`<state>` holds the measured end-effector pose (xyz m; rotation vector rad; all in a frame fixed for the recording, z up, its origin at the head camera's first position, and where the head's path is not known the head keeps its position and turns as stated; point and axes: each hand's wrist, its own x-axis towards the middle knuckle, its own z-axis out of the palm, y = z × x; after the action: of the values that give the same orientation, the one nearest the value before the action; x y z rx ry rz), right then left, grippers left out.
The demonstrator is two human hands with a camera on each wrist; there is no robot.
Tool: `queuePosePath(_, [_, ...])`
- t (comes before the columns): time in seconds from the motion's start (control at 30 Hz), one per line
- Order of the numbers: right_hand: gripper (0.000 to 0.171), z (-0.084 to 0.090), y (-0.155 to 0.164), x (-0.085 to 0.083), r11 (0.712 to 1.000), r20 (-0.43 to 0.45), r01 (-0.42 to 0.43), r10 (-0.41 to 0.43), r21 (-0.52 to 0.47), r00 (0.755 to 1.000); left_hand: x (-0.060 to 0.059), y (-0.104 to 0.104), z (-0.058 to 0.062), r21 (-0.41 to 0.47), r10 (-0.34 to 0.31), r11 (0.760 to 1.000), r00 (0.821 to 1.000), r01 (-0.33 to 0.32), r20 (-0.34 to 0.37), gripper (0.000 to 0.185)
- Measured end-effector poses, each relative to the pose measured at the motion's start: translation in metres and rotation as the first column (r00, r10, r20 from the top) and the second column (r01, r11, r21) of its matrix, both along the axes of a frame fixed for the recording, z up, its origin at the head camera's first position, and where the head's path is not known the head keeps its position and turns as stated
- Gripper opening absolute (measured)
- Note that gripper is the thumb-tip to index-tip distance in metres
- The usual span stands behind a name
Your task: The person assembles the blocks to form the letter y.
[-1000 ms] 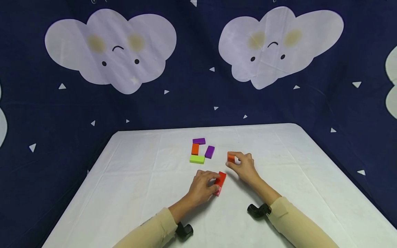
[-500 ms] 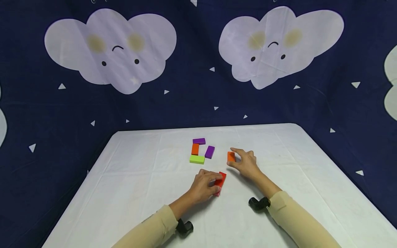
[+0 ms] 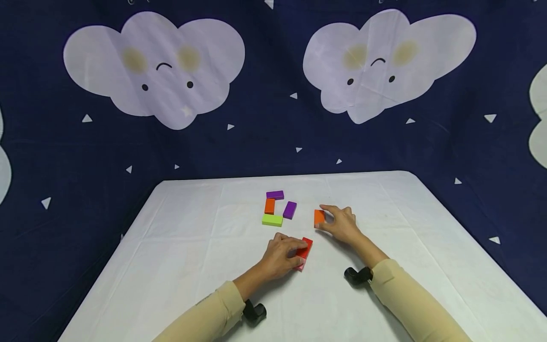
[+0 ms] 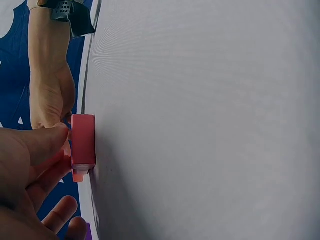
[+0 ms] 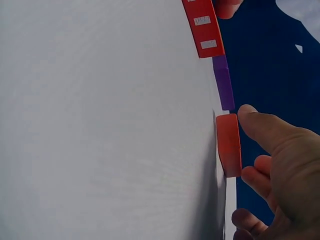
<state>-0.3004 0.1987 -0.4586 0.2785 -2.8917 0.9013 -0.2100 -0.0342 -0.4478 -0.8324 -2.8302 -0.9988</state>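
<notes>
My left hand (image 3: 295, 253) grips a red block (image 3: 306, 246) near the table's middle; it lies on a pink block (image 3: 300, 267). The left wrist view shows my thumb (image 4: 47, 142) against this stack (image 4: 83, 145). My right hand (image 3: 326, 219) pinches an orange block (image 3: 318, 217) that lies on the white table (image 3: 192, 266), index finger at its far end, thumb at its near end. In the right wrist view my fingers (image 5: 265, 127) touch the orange block (image 5: 228, 145), with a purple block (image 5: 223, 82) and the red block (image 5: 202, 25) beyond.
Behind my hands sits a small cluster: a purple block (image 3: 275, 194), an orange block (image 3: 269, 205), another purple block (image 3: 289, 209) and a green block (image 3: 272, 220). A dark blue cloth with white clouds (image 3: 154, 66) hangs behind the table.
My right hand has set the orange block down flat on the table and keeps its fingers on it. My left hand has stayed on the red block.
</notes>
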Motion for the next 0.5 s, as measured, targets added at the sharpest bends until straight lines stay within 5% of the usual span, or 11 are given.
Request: queuePosePath(0.5, [0.066,-0.0022,0.0093,-0.0046,1.000,0.073,-0.019,0.018,0.006,0.997,-0.0005,0.0003,-0.0028,-0.041,-0.015,0.999,0.999,0.013,-0.052,0.032])
